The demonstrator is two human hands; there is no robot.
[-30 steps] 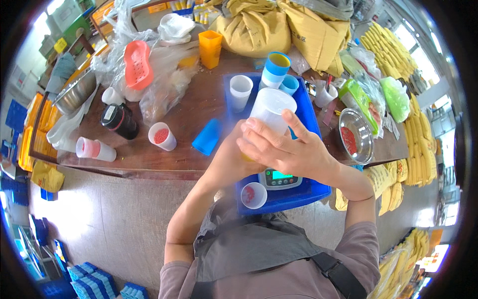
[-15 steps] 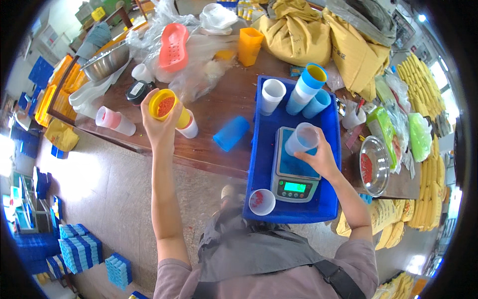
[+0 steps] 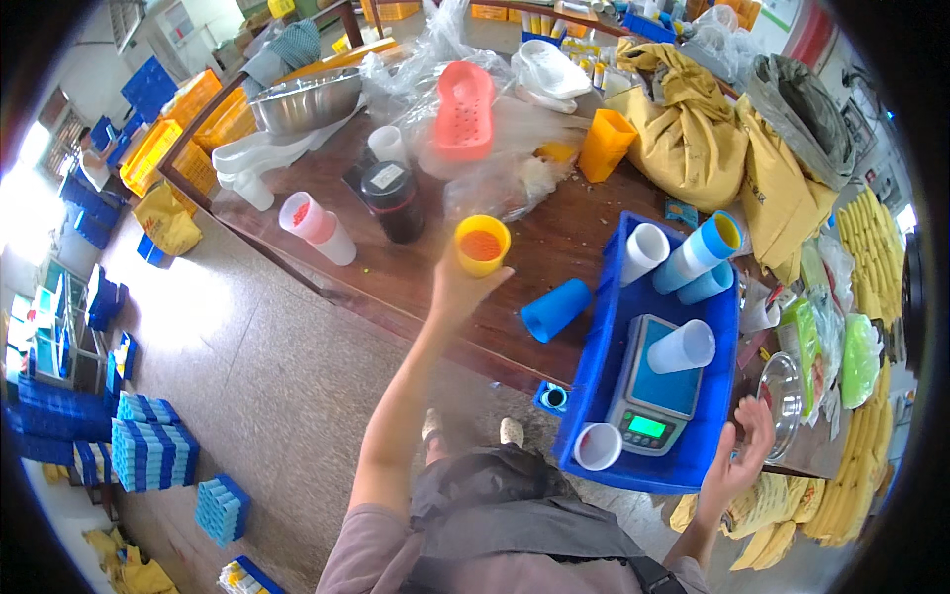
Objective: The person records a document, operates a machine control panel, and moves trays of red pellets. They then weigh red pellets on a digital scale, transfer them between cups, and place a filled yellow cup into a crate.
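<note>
My left hand (image 3: 458, 289) is closed around a yellow cup (image 3: 500, 254) with orange-red granules (image 3: 481, 245) inside, raised over the wooden table; the cup's lower part is hidden by the hand. A translucent white cup (image 3: 681, 348) stands on the digital scale (image 3: 657, 388), whose display is lit green. The scale sits in a blue tray (image 3: 572, 416). My right hand (image 3: 737, 458) is open and holds nothing, just outside the tray's right side, near a metal bowl (image 3: 782, 396). A white cup (image 3: 599, 448) stands in the tray's near left corner.
At the tray's far end stand a white cup (image 3: 645, 247) and blue and white stacked cups (image 3: 696, 255). A blue cup (image 3: 556, 310) lies on the table (image 3: 435, 327). Nearby are a black-lidded jar (image 3: 392, 203), pink-and-white cups (image 3: 319, 230) and yellow sacks (image 3: 683, 148).
My right hand has let go of the white cup on the scale and moved off beyond the tray's right side. The view has shifted, so the table and tray appear further right. My left hand keeps the yellow cup.
</note>
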